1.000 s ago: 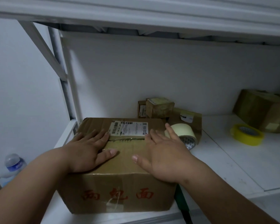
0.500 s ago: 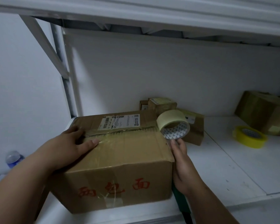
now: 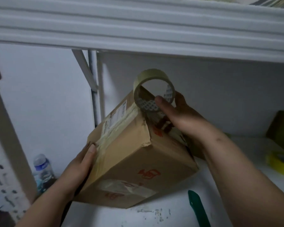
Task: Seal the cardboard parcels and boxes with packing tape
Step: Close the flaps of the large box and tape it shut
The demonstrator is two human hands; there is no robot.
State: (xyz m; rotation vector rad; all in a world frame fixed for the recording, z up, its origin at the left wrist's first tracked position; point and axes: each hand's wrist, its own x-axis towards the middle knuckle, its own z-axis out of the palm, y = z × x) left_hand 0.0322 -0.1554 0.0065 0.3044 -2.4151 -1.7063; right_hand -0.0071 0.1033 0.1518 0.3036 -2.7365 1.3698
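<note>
Item: cardboard box (image 3: pixel 138 154), printed in red, tipped on one lower edge upon the white shelf (image 3: pixel 154 215), held between both hands. Its long axis is seen to run from beside the left hand, low and near, up to the right hand, high and far.

Left hand (image 3: pixel 79 167): laid flat against the box's near-left face, fingers straight, fingertips at the taped seam (image 3: pixel 115 133). The box is steadied, not clasped.

Right hand (image 3: pixel 179 115): curled round a roll of beige packing tape (image 3: pixel 152 90), thumb inside the core, held at the box's upper far corner. The tape appears to be run from the seam up to the roll, so this hand is judged the nearer to the next stretch to be covered, the end face below it.

Hidden or unclear: the box's underside and far face; the free tape between roll and box is blurred. A yellow tape roll (image 3: pixel 280 163) right of the right forearm is cut off by the frame edge. A green tool (image 3: pixel 197 208), partly shown, lies under the right forearm. A water bottle (image 3: pixel 43 171) stands left of the left hand.
</note>
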